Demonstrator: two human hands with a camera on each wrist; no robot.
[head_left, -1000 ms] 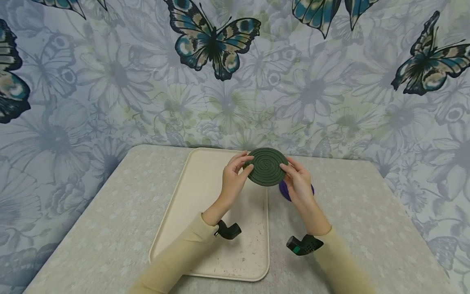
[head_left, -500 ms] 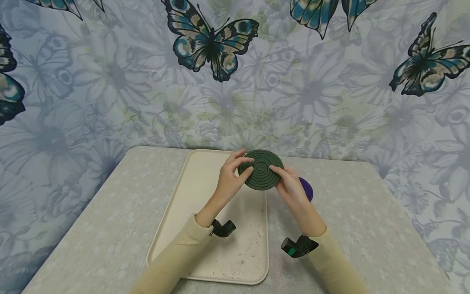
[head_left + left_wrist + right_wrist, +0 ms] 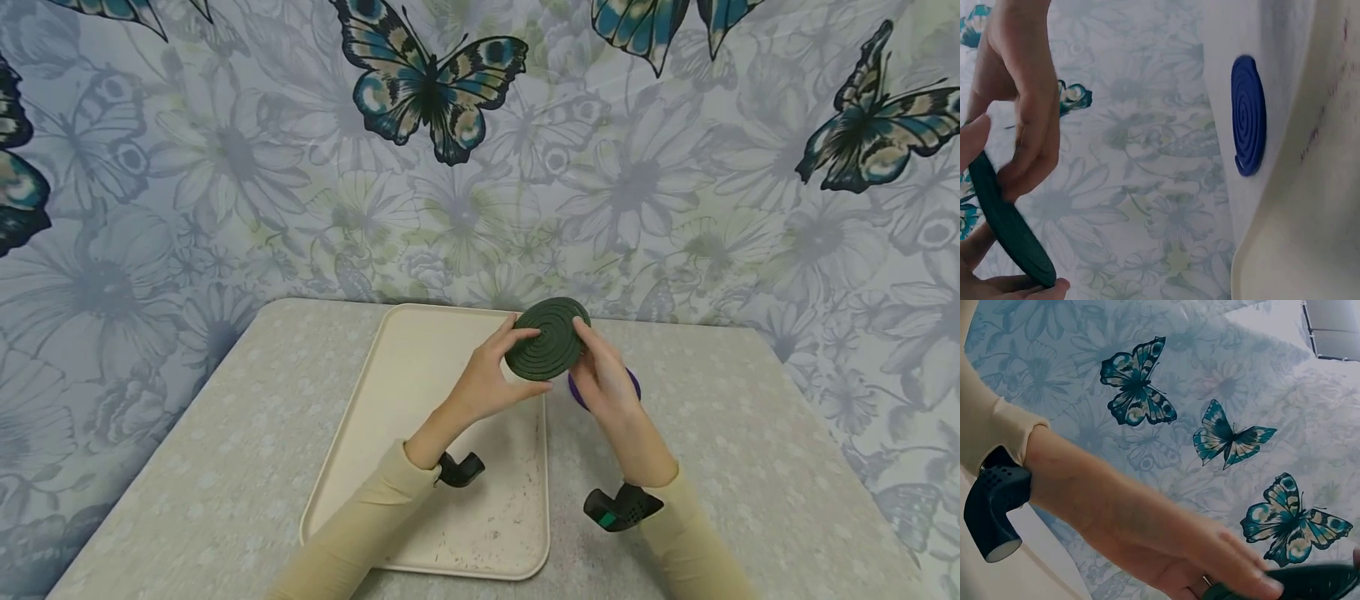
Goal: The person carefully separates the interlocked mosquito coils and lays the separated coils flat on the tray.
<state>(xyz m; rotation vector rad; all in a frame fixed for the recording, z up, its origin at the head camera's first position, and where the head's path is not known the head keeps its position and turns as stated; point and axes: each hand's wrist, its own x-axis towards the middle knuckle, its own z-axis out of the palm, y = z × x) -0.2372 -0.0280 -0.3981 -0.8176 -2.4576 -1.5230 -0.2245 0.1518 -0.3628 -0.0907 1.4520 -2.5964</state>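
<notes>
A flat dark green disc point(image 3: 551, 337), coiled in a spiral like rolled modelling clay, is held up tilted above the tray. My left hand point(image 3: 483, 379) holds its left side. One finger lies on the coiled face, and the thumb is at the lower rim. My right hand point(image 3: 609, 387) pinches the right edge, with the thumb on the rim and the other fingers partly hidden behind. In the left wrist view the green disc point(image 3: 1010, 225) is seen nearly edge-on. A purple-blue spiral disc point(image 3: 1249, 115) lies on the table beside the tray, partly covered by my right hand in the head view.
A cream tray point(image 3: 420, 375) with dark specks on its right part lies under my left forearm. The table point(image 3: 712, 433) has a pale patterned cover. Behind it is a flowered wall covering point(image 3: 285, 167) with butterflies. Each wrist wears a black camera point(image 3: 622, 507).
The green disc has shifted and tilted. My left thumb has moved off its face to the lower rim. My right hand first went left over the disc, then back right to its edge.
</notes>
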